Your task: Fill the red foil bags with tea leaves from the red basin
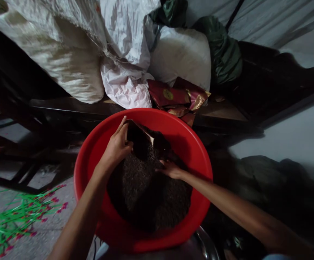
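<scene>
A big red plastic basin (194,151) sits in front of me, filled with a dark heap of loose dried leaves (146,187). My left hand (117,144) grips the edge of a dark foil pouch (139,135) held open over the heap at the basin's far side. My right hand (170,169) rests on the leaves right beside the pouch mouth, fingers curled down into the pile, so what they hold is hidden.
Several red and gold foil pouches (170,95) lie on a dark wooden bench (219,112) behind the basin. White sacks (72,65) and a green bag (224,54) are piled on it. Green stems with red bits (16,220) litter the floor at left.
</scene>
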The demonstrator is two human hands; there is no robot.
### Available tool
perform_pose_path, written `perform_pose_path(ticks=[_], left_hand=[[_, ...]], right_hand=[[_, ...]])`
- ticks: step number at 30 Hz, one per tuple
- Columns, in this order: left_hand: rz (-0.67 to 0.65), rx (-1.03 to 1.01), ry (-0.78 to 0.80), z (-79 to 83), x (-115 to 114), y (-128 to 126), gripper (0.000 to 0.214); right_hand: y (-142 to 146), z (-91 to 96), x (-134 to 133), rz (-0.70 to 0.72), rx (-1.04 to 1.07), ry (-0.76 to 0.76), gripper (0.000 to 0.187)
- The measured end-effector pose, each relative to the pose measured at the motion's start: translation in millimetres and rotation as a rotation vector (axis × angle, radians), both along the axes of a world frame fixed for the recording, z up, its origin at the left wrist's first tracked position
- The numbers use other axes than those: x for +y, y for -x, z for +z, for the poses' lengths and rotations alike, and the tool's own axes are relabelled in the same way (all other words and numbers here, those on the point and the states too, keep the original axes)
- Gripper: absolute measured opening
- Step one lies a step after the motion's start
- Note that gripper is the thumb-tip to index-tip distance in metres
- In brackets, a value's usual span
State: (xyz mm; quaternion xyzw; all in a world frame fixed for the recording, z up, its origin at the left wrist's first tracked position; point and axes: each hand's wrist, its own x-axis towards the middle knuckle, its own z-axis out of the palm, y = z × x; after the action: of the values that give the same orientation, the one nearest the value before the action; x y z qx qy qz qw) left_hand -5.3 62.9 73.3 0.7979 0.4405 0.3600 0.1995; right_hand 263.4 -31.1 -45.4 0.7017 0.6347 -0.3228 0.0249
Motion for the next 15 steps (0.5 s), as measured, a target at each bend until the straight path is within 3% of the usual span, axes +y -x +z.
perform_pose_path(ticks=[2, 4, 7, 11, 15], left_hand=[[-0.006, -0.002, 0.007, -0.3, 0.6, -3.6, 0.082], [-0.031, 0.005, 0.003, -0.3, 2.2, -8.5, 0.081], [-0.091, 0.022, -0.033, -0.5, 5.2, -16.1, 0.080], [-0.182, 0.079, -0.059, -2.9, 10.4, -22.4, 0.082], [-0.294, 0.121, -0.091, -5.3, 18.4, -22.8, 0.084]], right_hand=[[-0.2, 0.0, -14.8, 0.035, 0.120, 0.014, 0.072], [0.1, 3.2, -26.4, 0.032, 0.252, -0.010, 0.061], [2.5, 22.8, -35.9, -0.058, 0.445, -0.101, 0.047], [10.6, 87.8, -26.1, -0.083, 0.732, -0.309, 0.042], [34.7, 148.8, 22.7, -0.063, 0.815, -0.629, 0.038]])
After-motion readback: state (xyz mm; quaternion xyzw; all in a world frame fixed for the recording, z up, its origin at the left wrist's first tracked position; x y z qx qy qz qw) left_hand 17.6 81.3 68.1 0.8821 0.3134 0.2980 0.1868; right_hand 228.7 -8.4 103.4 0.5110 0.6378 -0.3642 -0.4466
